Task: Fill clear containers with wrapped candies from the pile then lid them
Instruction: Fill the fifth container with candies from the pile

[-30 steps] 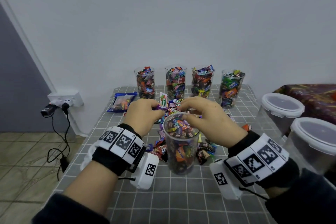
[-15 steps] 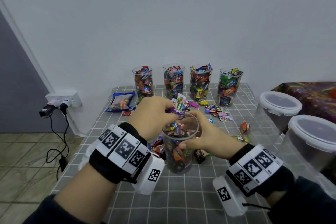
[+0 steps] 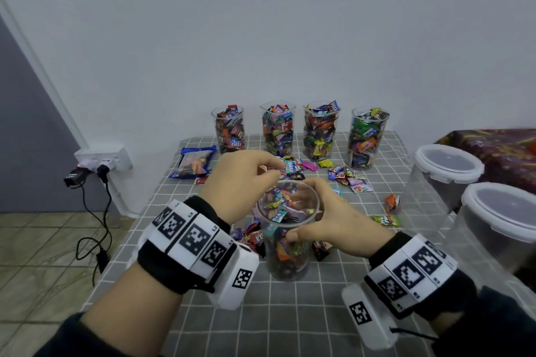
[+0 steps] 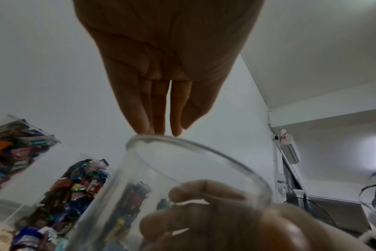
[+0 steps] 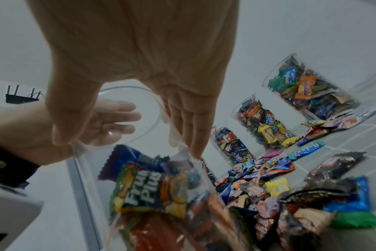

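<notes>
A clear cup [image 3: 285,252] stands at the middle of the table, filled with wrapped candies almost to the rim. My right hand [image 3: 327,211] grips it from the right, thumb on the near wall and fingers round the far side. My left hand [image 3: 271,175] hovers over the far left rim with nothing in it. In the left wrist view its straight fingers [image 4: 159,108] point down at the cup's rim [image 4: 182,186]. The right wrist view shows my right hand [image 5: 140,68] round the cup [image 5: 140,186]. The candy pile [image 3: 252,238] lies around the cup's base and behind it.
Several full clear cups [image 3: 278,129] line the back of the grey checked table [image 3: 290,313]. Loose candies [image 3: 348,177] and a blue candy bag [image 3: 194,161] lie in front of them. Two lidded clear containers [image 3: 448,165] [image 3: 501,211] stand at the right. A wall socket [image 3: 101,159] is left.
My right hand left the cup's mouth and took hold of its side. My left hand carried candies from the pile over the rim and let them go.
</notes>
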{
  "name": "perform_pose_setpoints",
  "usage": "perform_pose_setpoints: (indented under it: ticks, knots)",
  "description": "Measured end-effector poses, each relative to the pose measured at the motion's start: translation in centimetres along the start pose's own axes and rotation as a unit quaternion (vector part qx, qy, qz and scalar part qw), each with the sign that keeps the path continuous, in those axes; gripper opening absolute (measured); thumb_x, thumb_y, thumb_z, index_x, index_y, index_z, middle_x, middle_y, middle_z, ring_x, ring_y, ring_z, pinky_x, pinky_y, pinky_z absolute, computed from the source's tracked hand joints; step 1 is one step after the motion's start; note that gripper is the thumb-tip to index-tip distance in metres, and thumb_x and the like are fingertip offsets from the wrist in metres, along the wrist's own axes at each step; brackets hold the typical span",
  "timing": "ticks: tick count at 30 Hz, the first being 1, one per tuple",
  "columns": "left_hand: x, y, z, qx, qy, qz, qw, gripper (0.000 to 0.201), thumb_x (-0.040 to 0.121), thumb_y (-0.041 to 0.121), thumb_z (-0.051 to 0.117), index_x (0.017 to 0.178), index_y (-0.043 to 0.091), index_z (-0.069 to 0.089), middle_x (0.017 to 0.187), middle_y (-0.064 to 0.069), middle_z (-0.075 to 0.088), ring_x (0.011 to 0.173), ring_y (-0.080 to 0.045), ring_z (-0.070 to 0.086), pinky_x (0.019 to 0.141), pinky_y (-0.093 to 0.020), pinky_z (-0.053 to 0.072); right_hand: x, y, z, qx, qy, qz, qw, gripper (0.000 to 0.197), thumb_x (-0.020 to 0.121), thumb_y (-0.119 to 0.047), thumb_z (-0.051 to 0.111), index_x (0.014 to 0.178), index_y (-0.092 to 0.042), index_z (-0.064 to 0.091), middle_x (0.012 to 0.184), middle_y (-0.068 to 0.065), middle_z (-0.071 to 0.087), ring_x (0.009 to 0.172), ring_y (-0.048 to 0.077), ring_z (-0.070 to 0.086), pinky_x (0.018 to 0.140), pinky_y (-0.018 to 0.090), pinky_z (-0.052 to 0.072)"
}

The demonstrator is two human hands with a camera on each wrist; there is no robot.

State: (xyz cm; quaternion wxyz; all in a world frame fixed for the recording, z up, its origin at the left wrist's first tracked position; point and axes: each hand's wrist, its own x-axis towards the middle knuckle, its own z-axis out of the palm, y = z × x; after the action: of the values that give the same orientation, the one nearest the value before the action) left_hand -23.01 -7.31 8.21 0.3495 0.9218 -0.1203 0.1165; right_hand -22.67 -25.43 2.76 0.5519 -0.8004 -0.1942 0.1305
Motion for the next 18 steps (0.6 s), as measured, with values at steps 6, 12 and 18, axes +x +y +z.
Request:
perform_pose_setpoints:
  ticks: [6,12,18]
  knots:
    - [1.1,-2.4,0.2,0.085,-0.063,-0.045,0.993,0.031,0.092,0.019,0.054,0.122,0.021,0.062,0.120,0.002,0.062,0.107,-0.015,0.056,0.092,-0.027,0.040,0.0,0.7,-1.2,-0.058,-0.048,0.010,0.997,0.082,0.069,-0.020,0.084,0.133,-0.030,0.032,0.128,-0.010,0.051,0.117,0.001,0.051,0.099,0.028,0.046]
    - [1.5,-6.1,2.8,0.170,-0.198,-0.142,0.955,0.042,0.091,0.035,0.057,0.131,0.023,0.053,0.129,-0.002,0.058,0.112,-0.020,0.056,0.088,-0.027,0.044,0.9,2.1,-3.0,-0.317,-0.077,0.091,0.941,0.084,0.078,-0.027,0.073,0.146,-0.022,0.024,0.144,-0.001,0.039,0.126,0.016,0.041,0.101,0.030,0.038]
    - [1.5,-9.4,6.5,0.207,-0.321,-0.170,0.908,0.083,0.060,0.056,0.073,0.134,0.028,0.047,0.125,0.000,0.061,0.108,-0.021,0.058,0.094,-0.037,0.048,1.9,3.0,-2.4,-0.423,-0.139,0.187,0.876,0.101,0.076,-0.031,0.076,0.151,-0.025,0.008,0.149,0.003,0.035,0.122,0.024,0.048,0.095,0.033,0.043]
